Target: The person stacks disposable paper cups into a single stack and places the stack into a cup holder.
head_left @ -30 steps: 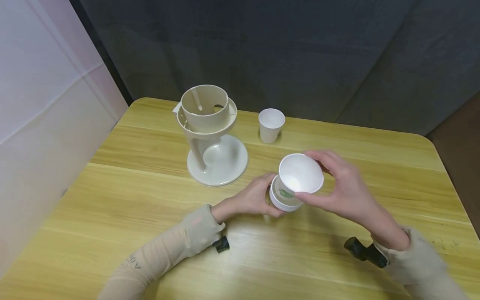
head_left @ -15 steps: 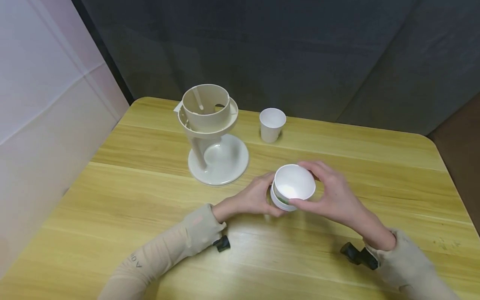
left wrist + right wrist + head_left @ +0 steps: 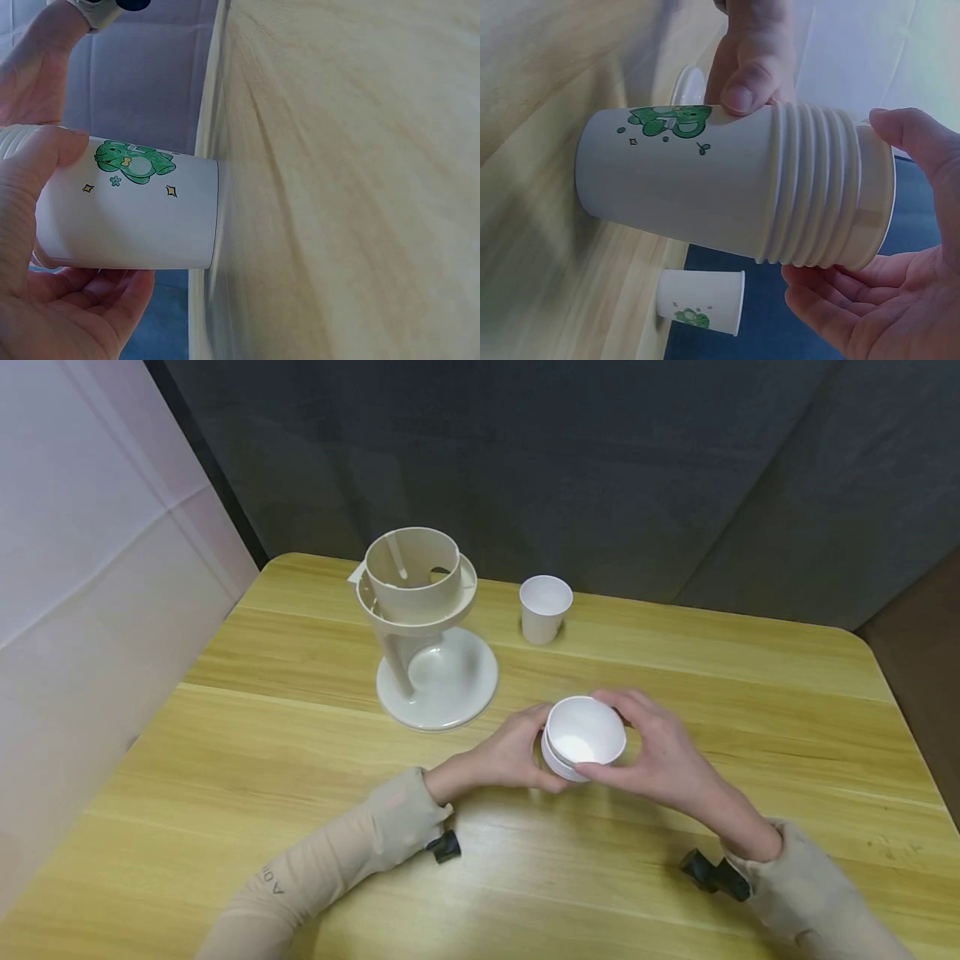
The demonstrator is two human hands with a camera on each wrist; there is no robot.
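Note:
A stack of nested white paper cups (image 3: 682, 187) with a green cartoon print stands upright on the table. My left hand (image 3: 513, 752) grips its side just under the rims, thumb on one side and fingers on the other. The topmost paper cup (image 3: 585, 731) sits inside the stack, its rim a little above the others in the right wrist view. My right hand (image 3: 663, 756) holds this cup near its rim between thumb and fingers. Behind the stack, a single paper cup (image 3: 543, 620) stands upright, apart from both hands.
Left of the single cup stands a beige stand (image 3: 401, 660) with a ring-shaped holder (image 3: 415, 602) on top and a round white base (image 3: 468, 693). Beyond the wooden table (image 3: 225, 760) hang a dark curtain (image 3: 525, 460) and, to the left, a white one (image 3: 97, 568).
My right hand has moved down and left, lowering its paper cup into the stack until the printed side went out of sight in the head view. My left hand has kept its place.

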